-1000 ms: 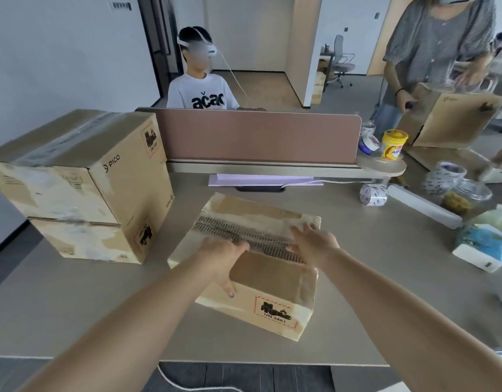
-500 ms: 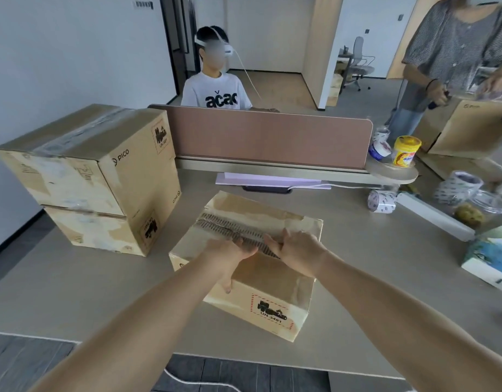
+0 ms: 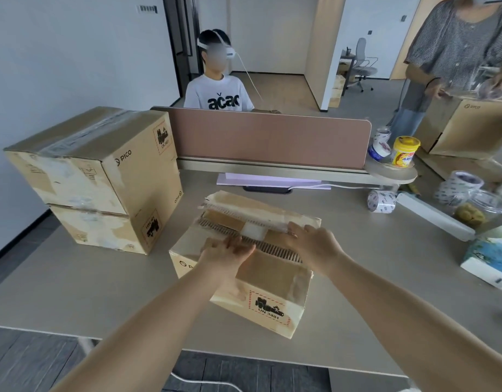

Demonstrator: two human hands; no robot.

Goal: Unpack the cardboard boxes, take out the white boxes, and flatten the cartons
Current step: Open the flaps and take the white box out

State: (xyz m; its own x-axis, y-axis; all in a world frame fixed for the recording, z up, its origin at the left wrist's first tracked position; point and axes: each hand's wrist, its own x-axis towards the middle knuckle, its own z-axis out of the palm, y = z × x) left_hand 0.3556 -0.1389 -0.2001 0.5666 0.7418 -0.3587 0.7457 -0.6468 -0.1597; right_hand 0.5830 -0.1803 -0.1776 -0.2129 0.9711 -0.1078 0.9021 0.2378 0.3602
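Note:
A brown carton (image 3: 272, 292) with a red-framed UN 3481 label lies on the grey desk (image 3: 88, 284) right in front of me. Its top seam is split. The far flap (image 3: 244, 206) is raised a little, and my right hand (image 3: 312, 241) grips its edge near the right end. My left hand (image 3: 224, 254) lies on the near flap with its fingers curled over the corrugated edge at the seam. Through the gap shows a bit of a white box (image 3: 254, 230). The carton's inside is otherwise hidden.
Two taped cartons (image 3: 102, 179) are stacked at the left. A brown divider (image 3: 266, 137) runs across the back, with a person seated behind it. At right lie tape rolls (image 3: 381, 202), a white power strip (image 3: 430, 219), a tissue pack (image 3: 490, 261), and another person handles a carton (image 3: 464, 128).
Both hands came together at the carton's top seam. The far flap, flat before, has lifted, and a white box now shows in the gap.

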